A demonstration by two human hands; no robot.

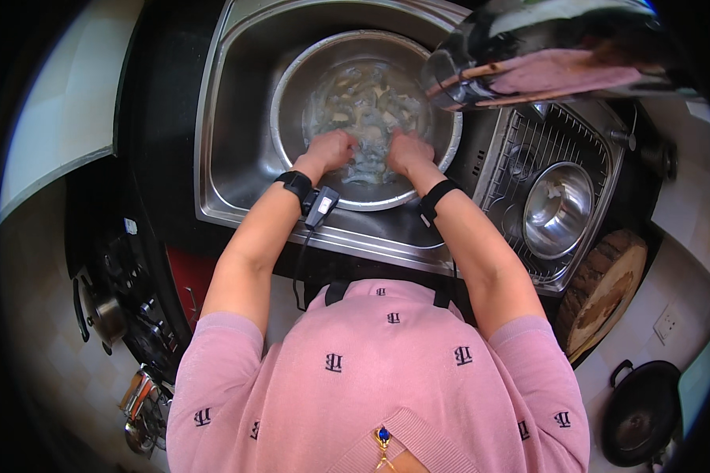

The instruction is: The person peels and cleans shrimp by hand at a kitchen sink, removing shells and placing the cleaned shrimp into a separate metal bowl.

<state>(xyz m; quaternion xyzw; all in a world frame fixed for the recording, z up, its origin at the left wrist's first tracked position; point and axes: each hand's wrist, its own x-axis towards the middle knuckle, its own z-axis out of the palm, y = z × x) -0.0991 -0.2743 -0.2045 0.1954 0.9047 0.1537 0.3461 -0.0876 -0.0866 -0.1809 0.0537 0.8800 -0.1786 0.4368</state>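
A wide stainless steel basin (281,112) sits in the sink (236,100), holding water and several greyish, translucent raw shrimp (370,106). My left hand (331,148) reaches into its near left part, with the fingers curled at the water among the shrimp. On the near right side, my right hand (411,151) is also lowered into the basin, its fingertips partly under water. Whether either hand grips a shrimp is hidden by the water and the curled fingers. Black straps circle both wrists, and a small dark device (322,207) hangs at the left one.
A large chrome tap (509,65) juts over the basin's right rim. Right of it, a wire rack (518,133) in the second sink bowl carries a steel bowl (559,210). A round wooden chopping block (606,290) leans nearby. A gas hob (136,290) lies left.
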